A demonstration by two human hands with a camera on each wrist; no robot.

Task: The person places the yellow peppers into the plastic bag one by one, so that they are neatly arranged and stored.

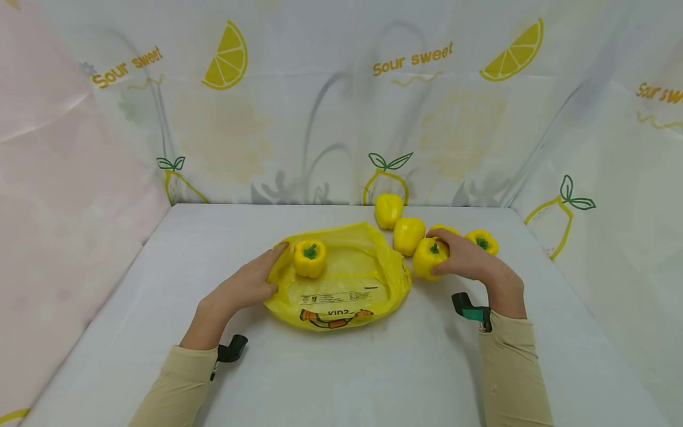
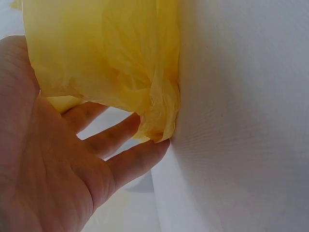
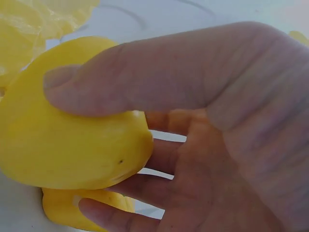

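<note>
A yellow plastic bag (image 1: 320, 311) lies on the table, its mouth spread wide, with printing on its near side. One yellow bell pepper (image 1: 310, 259) with a green stem is inside, toward the left. My left hand (image 1: 242, 284) holds the bag's left edge between thumb and fingers; the left wrist view shows the fingers (image 2: 140, 159) against crumpled plastic. Just right of the bag, my right hand (image 1: 469, 258) grips another yellow bell pepper (image 3: 72, 145). Its thumb presses across the pepper in the right wrist view, with the fingers around the other side.
Behind and beside the right hand are more yellow bell peppers: one at the back (image 1: 389, 210), one in front of it (image 1: 409, 236), one partly hidden behind the hand, and one at the right (image 1: 482, 241). A printed cloth backdrop (image 1: 341, 118) stands behind the white table (image 1: 341, 379).
</note>
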